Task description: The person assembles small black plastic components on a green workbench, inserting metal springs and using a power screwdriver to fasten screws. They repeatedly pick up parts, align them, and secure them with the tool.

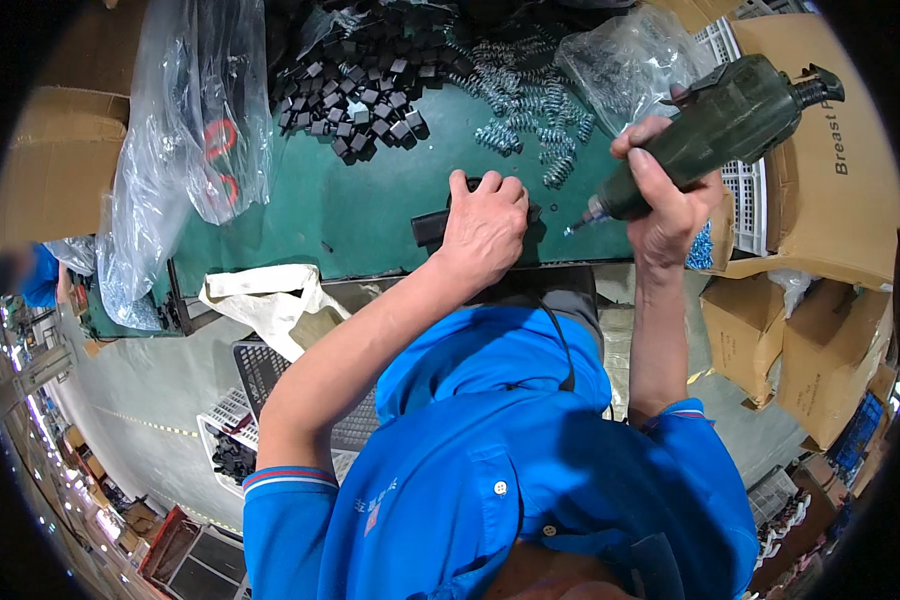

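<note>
The black plastic part (432,226) lies flat on the green work surface near its front edge, mostly covered from above; only its left end and a dark right edge show. The dark green power screwdriver (715,125) is tilted, bit end down-left, its tip just beside the part's right end.

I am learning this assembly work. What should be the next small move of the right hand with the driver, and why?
Probably bring the driver tip a little toward the black part and set it down there. The right hand holds the tool tilted, its tip just beside the part, apart from it, while the left hand presses the part on the green table.
</note>
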Demonstrator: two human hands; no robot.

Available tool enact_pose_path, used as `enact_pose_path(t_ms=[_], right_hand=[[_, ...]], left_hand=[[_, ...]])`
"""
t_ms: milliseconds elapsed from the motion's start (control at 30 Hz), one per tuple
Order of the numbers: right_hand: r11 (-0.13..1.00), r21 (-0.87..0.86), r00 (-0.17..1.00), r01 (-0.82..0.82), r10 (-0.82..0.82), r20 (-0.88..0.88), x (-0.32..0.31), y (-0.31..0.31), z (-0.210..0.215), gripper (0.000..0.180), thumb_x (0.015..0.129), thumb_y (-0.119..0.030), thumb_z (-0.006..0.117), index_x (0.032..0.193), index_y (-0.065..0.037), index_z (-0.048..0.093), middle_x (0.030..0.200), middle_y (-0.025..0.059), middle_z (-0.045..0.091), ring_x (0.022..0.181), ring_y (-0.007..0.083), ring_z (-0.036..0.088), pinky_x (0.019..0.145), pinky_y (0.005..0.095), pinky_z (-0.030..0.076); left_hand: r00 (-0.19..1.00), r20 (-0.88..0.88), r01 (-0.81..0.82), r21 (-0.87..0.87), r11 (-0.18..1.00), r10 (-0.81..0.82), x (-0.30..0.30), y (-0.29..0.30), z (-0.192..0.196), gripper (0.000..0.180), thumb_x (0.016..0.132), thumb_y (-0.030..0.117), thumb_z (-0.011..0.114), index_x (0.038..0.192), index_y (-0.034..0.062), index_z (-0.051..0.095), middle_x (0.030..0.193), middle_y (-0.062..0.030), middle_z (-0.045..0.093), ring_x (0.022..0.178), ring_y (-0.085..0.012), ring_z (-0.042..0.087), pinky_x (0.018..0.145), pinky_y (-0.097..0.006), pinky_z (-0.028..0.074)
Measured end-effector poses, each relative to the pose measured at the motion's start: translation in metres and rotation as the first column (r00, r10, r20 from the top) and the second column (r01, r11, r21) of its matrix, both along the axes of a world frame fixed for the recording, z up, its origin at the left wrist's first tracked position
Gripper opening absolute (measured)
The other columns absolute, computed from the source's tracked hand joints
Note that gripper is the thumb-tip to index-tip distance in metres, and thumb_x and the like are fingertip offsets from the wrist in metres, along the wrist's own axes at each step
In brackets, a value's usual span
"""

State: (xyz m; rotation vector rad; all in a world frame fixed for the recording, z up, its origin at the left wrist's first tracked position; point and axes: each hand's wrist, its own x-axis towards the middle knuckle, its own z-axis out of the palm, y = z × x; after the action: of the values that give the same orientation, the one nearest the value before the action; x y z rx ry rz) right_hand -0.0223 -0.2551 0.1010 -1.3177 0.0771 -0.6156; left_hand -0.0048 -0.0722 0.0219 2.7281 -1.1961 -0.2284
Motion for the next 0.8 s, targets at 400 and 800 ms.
enact_pose_path(t_ms=[400,800], right_hand=[[0.980,-0.197,1.000,-0.019,0.021,0.006,0.009,0.026,-0.028,0.048,0.082,0.004,0.059,0.128,0.012,0.048,0.090,0.0139,0.064,0.079,0.0202,0.063,0.076,0.0338,0.052],[0.997,-0.049,0.994,0.058,-0.053,0.095,0.013,0.036,-0.026,0.009,0.079,0.005,0.069,0.087,0.005,0.067,0.085,0.0068,0.066,0.075,0.0129,0.063,0.070,0.0271,0.051]], left_hand=[[0.998,0.050,-0.028,-0.192,0.981,0.039,0.000,-0.003,-0.011,0.013,0.073,0.013,0.063,0.084,0.0083,0.066,0.089,-0.0059,0.058,0.091,-0.0247,0.056,0.082,-0.049,0.036],[0.998,-0.049,-0.032,-0.040,0.999,0.030,0.003,-0.003,-0.002,0.026,0.081,0.025,0.071,0.101,0.0087,0.066,0.097,-0.0035,0.057,0.102,-0.0233,0.054,0.086,-0.049,0.036]])
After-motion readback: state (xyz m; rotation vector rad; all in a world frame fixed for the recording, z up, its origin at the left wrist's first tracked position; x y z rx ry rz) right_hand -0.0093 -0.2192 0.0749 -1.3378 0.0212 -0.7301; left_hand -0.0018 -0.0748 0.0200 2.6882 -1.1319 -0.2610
